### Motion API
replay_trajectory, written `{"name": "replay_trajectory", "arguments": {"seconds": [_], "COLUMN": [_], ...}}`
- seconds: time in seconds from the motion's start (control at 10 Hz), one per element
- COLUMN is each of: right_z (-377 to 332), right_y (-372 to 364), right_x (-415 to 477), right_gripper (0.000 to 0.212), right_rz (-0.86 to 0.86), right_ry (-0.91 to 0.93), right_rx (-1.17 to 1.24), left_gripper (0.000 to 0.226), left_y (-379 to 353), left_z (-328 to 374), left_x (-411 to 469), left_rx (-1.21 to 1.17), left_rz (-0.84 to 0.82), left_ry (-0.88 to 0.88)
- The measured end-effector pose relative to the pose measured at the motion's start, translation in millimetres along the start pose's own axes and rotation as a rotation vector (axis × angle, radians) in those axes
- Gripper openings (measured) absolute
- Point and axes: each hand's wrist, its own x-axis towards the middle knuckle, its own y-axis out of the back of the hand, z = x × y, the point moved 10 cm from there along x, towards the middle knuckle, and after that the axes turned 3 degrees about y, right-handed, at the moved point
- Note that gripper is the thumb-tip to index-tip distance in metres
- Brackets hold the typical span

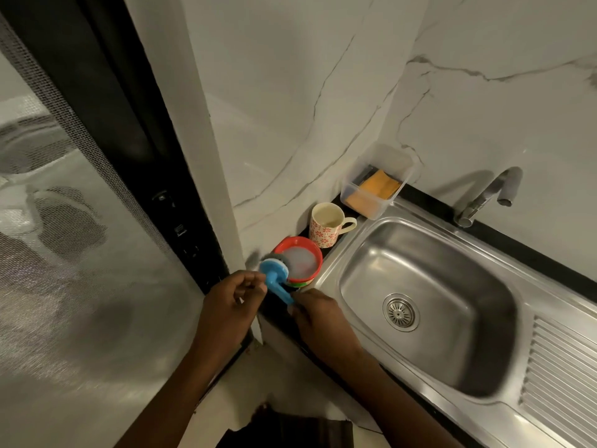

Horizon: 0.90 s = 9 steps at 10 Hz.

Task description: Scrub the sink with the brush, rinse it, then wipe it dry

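A blue-handled brush (274,275) with grey bristles tilts over the near rim of a red bowl (298,258) of soapy water, left of the steel sink (429,305). My right hand (318,313) grips the end of the brush handle. My left hand (231,300) sits just left of the brush head with its fingers curled; whether it touches the brush is unclear. The sink basin looks dry, with a round drain strainer (400,312) at its bottom.
A floral mug (328,224) stands behind the bowl. A clear box holding an orange sponge (376,189) sits in the corner. The tap (487,197) rises behind the sink. A ribbed drainboard (562,376) lies at right. A mesh screen door fills the left.
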Motion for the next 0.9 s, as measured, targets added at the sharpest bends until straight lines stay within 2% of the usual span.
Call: {"name": "replay_trajectory", "arguments": {"seconds": [0.3, 0.4, 0.5, 0.8, 0.9], "right_z": [53.9, 62.9, 70.5, 59.6, 55.6], "right_y": [10.2, -2.6, -9.1, -0.9, 11.2], "right_x": [9.7, 15.9, 18.1, 16.6, 12.5], "right_gripper": [0.025, 0.018, 0.015, 0.025, 0.024], "right_rz": [0.244, 0.265, 0.301, 0.282, 0.328], "right_ry": [-0.487, -0.569, -0.590, -0.498, -0.474], "right_rx": [0.784, 0.896, 0.876, 0.526, 0.432], "left_gripper": [0.014, 0.013, 0.014, 0.014, 0.012], "left_y": [-19.9, -24.7, -28.2, -31.1, -31.3], "left_z": [27.0, 28.6, 29.2, 30.9, 33.9], "left_x": [6.9, 10.1, 12.3, 17.1, 19.0], "left_rx": [-0.007, 0.014, 0.034, 0.080, 0.093], "left_rz": [-0.025, -0.039, -0.056, -0.093, -0.096], "left_ry": [-0.051, -0.068, -0.078, -0.089, -0.084]}}
